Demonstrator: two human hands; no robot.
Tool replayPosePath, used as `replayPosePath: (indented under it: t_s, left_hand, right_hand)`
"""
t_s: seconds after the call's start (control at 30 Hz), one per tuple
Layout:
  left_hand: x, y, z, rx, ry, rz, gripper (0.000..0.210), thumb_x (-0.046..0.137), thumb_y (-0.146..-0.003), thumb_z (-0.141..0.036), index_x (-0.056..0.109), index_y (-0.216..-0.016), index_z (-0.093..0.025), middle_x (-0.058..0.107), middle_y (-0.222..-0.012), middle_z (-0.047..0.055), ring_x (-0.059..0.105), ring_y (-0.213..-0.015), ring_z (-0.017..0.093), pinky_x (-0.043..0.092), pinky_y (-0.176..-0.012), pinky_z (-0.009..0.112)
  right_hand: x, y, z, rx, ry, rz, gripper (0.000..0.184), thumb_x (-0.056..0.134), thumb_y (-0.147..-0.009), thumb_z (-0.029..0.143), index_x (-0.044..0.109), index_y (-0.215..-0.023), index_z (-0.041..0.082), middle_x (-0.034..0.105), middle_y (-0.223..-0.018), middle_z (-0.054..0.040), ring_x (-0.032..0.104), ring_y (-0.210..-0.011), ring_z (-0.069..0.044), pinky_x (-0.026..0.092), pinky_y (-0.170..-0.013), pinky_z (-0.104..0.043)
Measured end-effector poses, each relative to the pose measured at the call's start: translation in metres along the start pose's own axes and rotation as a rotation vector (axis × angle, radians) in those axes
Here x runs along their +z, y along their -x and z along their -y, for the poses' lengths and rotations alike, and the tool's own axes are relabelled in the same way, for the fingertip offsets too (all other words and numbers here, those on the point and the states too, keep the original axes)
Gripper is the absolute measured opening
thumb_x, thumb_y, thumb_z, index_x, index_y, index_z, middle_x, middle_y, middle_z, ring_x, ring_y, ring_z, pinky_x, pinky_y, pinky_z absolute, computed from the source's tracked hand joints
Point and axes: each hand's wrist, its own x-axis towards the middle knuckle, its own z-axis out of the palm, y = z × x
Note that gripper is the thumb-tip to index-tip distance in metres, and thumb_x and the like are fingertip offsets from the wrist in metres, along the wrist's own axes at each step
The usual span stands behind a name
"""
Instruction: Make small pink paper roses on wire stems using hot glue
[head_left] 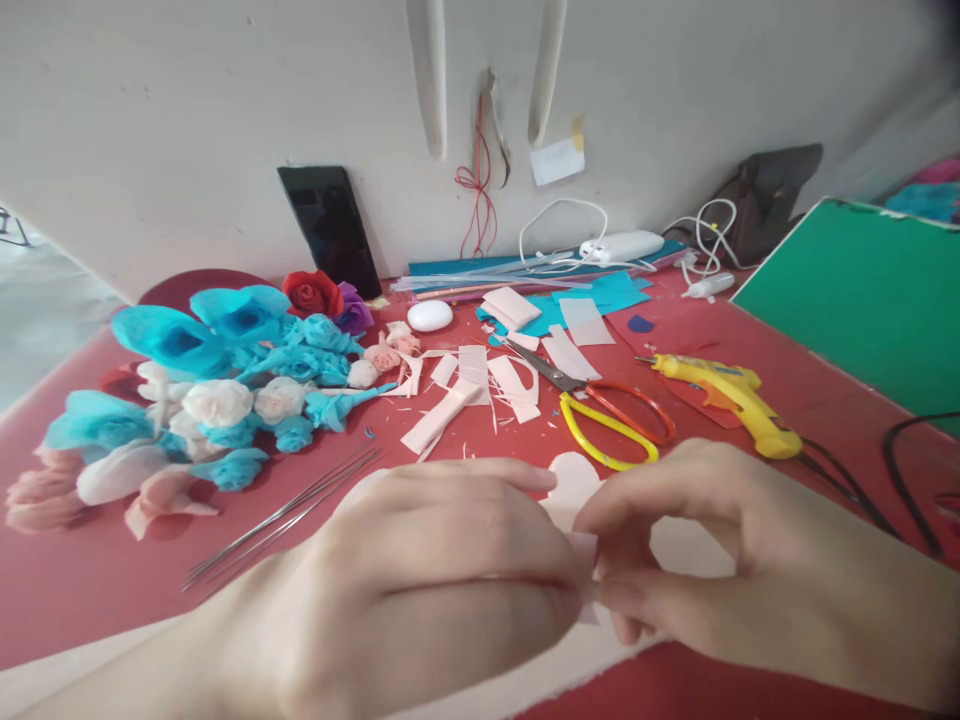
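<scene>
My left hand [450, 570] is closed at the front of the table, its fingers curled toward a small piece of pale pink crepe paper [583, 548]. My right hand [712, 560] pinches the same piece between thumb and fingers, close against my left fingertips. Much of the paper is hidden by my hands. Just beyond them lies a rounded pale pink cutout [574, 478]. Scissors [600, 408] with one yellow and one red handle rest open behind my right hand. Pale pink paper strips [457, 405] and scraps are scattered around the blades.
Blue, white and pink paper flowers [217, 400] crowd the left side. Thin metal wires [289, 510] lie near my left wrist. A yellow glue gun [724, 400] with a black cord is at right, beside a green board [862, 300]. A phone [330, 230] leans against the wall.
</scene>
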Motion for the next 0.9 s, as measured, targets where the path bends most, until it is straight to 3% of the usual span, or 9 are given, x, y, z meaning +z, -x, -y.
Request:
replayPosePath:
  t_s: [0.13, 0.27, 0.47, 0.63, 0.83, 0.9]
  left_hand:
    - [0.001, 0.001, 0.003, 0.043, -0.074, 0.014, 0.022, 0.056, -0.081, -0.038, 0.068, -0.097, -0.028, 0.072, -0.082, 0.004, 0.067, -0.084, 0.022, 0.056, -0.079, 0.032]
    - [-0.001, 0.003, 0.007, 0.083, -0.068, 0.061, 0.019, 0.053, -0.084, -0.032, 0.067, -0.094, -0.025, 0.072, -0.084, 0.003, 0.067, -0.085, 0.02, 0.056, -0.081, 0.029]
    - [-0.005, 0.001, 0.011, 0.186, 0.089, 0.133, 0.015, 0.049, -0.086, -0.009, 0.063, -0.092, -0.01, 0.071, -0.093, 0.002, 0.066, -0.087, 0.007, 0.045, -0.088, 0.006]
    - [-0.003, 0.0, 0.011, 0.226, 0.1, 0.108, 0.017, 0.048, -0.087, -0.008, 0.064, -0.087, -0.007, 0.071, -0.091, 0.005, 0.065, -0.089, 0.009, 0.044, -0.094, 0.009]
    - [-0.004, -0.003, 0.018, 0.147, 0.125, 0.099, 0.018, 0.05, -0.085, -0.007, 0.062, -0.097, -0.01, 0.071, -0.091, 0.003, 0.066, -0.079, 0.009, 0.051, -0.08, 0.006]
    - [-0.007, -0.004, 0.021, 0.19, 0.038, 0.091, 0.017, 0.049, -0.085, -0.007, 0.063, -0.095, -0.011, 0.07, -0.091, 0.003, 0.065, -0.081, 0.009, 0.051, -0.079, 0.006]
  right_hand:
    - [0.001, -0.003, 0.004, 0.046, -0.047, 0.106, 0.007, 0.058, -0.081, 0.023, 0.065, -0.08, 0.022, 0.063, -0.063, 0.0069, 0.058, -0.061, -0.005, 0.046, -0.059, -0.011]
    - [0.0, -0.006, 0.011, 0.094, -0.087, 0.156, 0.013, 0.058, -0.082, 0.029, 0.065, -0.078, 0.019, 0.063, -0.062, 0.0042, 0.057, -0.06, -0.007, 0.046, -0.059, -0.013]
    - [-0.001, -0.008, 0.016, 0.111, -0.054, 0.059, 0.023, 0.06, -0.076, 0.036, 0.068, -0.084, 0.015, 0.061, -0.063, -0.0012, 0.057, -0.064, -0.012, 0.047, -0.061, -0.019]
    - [-0.003, -0.011, 0.013, 0.098, -0.023, 0.033, 0.029, 0.061, -0.075, 0.039, 0.067, -0.09, 0.016, 0.061, -0.066, -0.0017, 0.057, -0.067, -0.013, 0.047, -0.062, -0.021]
    - [-0.004, -0.01, 0.011, 0.08, -0.002, 0.106, 0.024, 0.057, -0.081, 0.038, 0.063, -0.096, 0.021, 0.064, -0.08, -0.0002, 0.059, -0.075, -0.012, 0.047, -0.065, -0.02]
    - [-0.014, -0.012, 0.013, 0.045, 0.127, 0.032, 0.021, 0.054, -0.083, 0.041, 0.061, -0.095, 0.025, 0.064, -0.086, 0.0025, 0.06, -0.078, -0.011, 0.047, -0.065, -0.018]
